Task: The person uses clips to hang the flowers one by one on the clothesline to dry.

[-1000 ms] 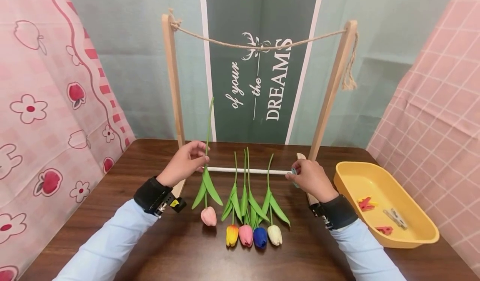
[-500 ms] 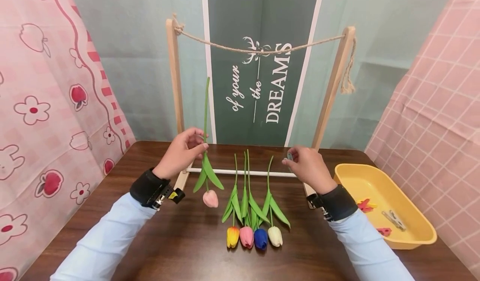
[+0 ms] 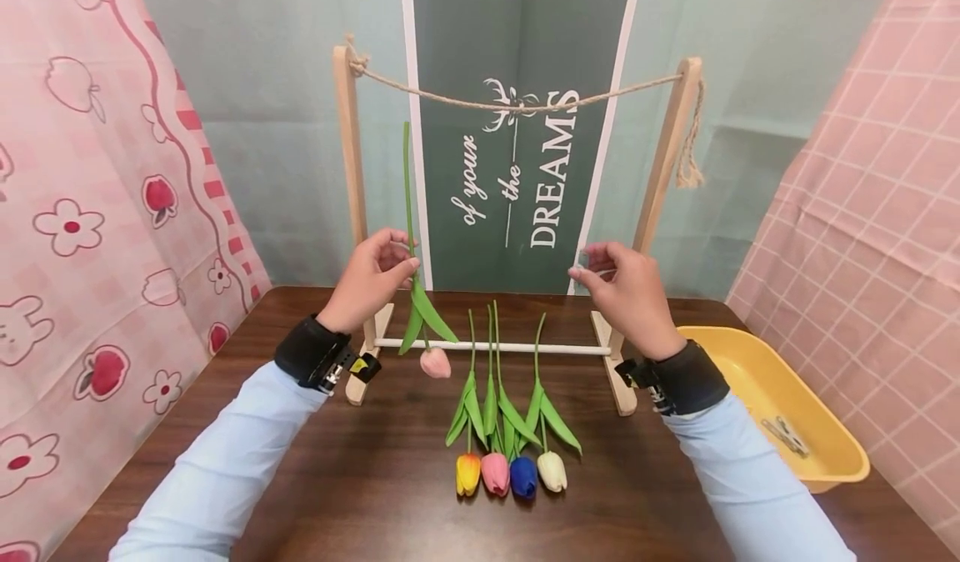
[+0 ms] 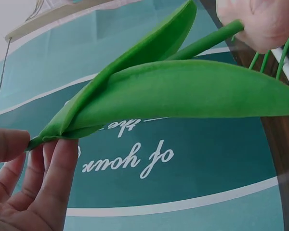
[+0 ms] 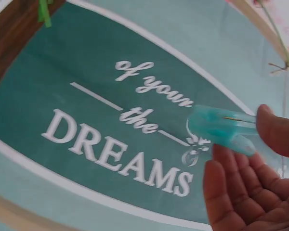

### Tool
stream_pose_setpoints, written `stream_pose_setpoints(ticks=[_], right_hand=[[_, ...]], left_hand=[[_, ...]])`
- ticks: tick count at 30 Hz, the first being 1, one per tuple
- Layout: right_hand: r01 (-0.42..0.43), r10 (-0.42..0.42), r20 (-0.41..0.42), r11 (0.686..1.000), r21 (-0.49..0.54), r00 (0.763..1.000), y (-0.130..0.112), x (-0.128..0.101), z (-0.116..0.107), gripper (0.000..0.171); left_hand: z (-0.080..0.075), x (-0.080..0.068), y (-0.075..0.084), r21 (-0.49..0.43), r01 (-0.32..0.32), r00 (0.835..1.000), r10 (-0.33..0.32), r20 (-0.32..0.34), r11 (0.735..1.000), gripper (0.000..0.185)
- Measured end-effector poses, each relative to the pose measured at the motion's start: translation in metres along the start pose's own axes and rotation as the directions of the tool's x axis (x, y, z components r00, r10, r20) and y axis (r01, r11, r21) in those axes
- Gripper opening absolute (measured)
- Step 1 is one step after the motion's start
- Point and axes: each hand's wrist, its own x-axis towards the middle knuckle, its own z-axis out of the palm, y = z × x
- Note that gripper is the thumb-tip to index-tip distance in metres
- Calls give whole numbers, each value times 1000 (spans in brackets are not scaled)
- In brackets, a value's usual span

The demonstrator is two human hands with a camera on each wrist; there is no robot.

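Observation:
My left hand (image 3: 369,283) pinches the stem of a pale pink tulip (image 3: 435,363), which hangs bloom down, its bare stem end rising below the twine (image 3: 517,108). Thumb and fingers meet just above its leaves (image 4: 183,89) in the left wrist view. At the right, my right hand (image 3: 628,295) pinches a translucent teal clothespin (image 5: 221,126) between thumb and fingers. Both hands are raised in front of the wooden frame, under the twine. On the table lie a yellow tulip (image 3: 467,474), a pink tulip (image 3: 495,475), a blue tulip (image 3: 523,479) and a white tulip (image 3: 552,472).
The frame's left post (image 3: 350,145) and right post (image 3: 667,162) carry the sagging twine, with a white crossbar (image 3: 570,348) low between them. A yellow basin (image 3: 855,454) with grey clothespins (image 3: 785,437) stands right, partly behind my right forearm.
Both hands have risen from near the crossbar, the left lifting the pale pink tulip, the right carrying the teal clothespin. The tulips on the table have stayed put.

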Motion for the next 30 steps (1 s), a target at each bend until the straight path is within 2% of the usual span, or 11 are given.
stream_pose_setpoints(ticks=[8, 14, 18, 23, 25, 30], right_hand=[[162, -146, -145, 981, 106, 979, -33, 33, -11, 23], [211, -185, -159, 963, 169, 970, -63, 64, -21, 23], [195, -161, -145, 945, 263, 976, -82, 84, -25, 22], [114, -69, -124, 908, 402, 990, -103, 112, -29, 19], [83, -36, -111, 886, 456, 993, -110, 122, -30, 17], [31, 15, -73, 806, 591, 997, -125, 147, -29, 11]], left_hand=[[-3, 13, 8, 17, -1, 1000, 2, -18, 1000, 23], [-7, 22, 12, 36, 17, 999, -15, -48, 999, 21], [-9, 26, 13, 52, 31, 998, -28, -49, 998, 21], [-12, 30, 17, 65, 40, 998, -36, -56, 997, 22], [-12, 32, 19, 70, 45, 997, -41, -61, 997, 23], [-11, 34, 20, 76, 57, 997, -52, -63, 995, 22]])
